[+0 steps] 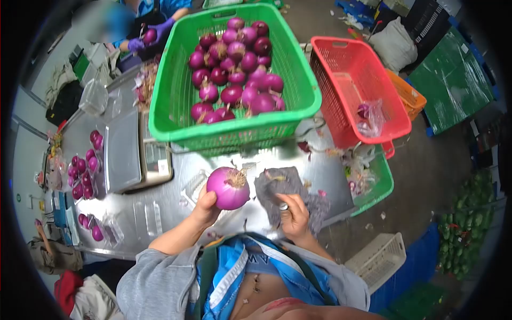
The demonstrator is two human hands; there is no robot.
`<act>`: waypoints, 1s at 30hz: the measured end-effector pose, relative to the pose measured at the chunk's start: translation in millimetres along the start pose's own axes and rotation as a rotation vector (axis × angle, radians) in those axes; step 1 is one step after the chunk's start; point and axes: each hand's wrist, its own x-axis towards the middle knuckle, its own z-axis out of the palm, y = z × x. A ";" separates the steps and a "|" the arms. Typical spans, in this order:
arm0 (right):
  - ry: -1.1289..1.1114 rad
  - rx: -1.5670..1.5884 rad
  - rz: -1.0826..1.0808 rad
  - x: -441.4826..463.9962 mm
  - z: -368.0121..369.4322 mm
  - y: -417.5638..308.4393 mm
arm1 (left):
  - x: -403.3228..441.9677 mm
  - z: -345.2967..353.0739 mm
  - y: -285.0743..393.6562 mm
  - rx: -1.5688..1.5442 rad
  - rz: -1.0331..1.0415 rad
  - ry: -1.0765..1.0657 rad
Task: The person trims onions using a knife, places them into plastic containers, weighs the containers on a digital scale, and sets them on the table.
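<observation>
A large red onion [228,188] with dry roots at its top is held in my left hand [205,209], fingers wrapped around its left side. My right hand [294,216] is closed with curled fingers, and a small shiny metal piece shows at them. What it grips, if anything, I cannot make out. Behind and beside that hand lies a crumpled grey cloth [271,186] with a bit of onion skin on it. Past both hands stands a green basket [234,127] holding many red onions [234,74].
On the metal table [192,226] sit a scale [124,152] and bagged onions [82,176] to the left. A red basket [368,85] and a green bin of scraps [381,186] stand right. Across the table, a co-worker's purple-gloved hands [160,32] hold an onion.
</observation>
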 end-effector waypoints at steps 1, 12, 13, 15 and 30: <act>-0.122 -0.090 -0.105 7.6 -3.4 -22.8 | -13.3 -3.4 -8.3 -0.067 -0.067 0.015; -0.320 -0.233 -0.160 -19.2 18.2 -84.9 | -88.3 -15.0 -31.0 -0.027 -0.148 -0.023; -0.343 -0.251 -0.166 -22.3 17.0 -86.1 | -89.9 -14.1 -31.4 -0.030 -0.148 -0.028; -0.364 -0.268 -0.177 -26.2 14.1 -86.5 | -92.7 -11.8 -31.6 -0.029 -0.131 -0.068; -0.452 -0.185 -0.126 -43.3 1.1 -98.2 | -103.4 -0.4 -38.5 0.106 -0.103 -0.183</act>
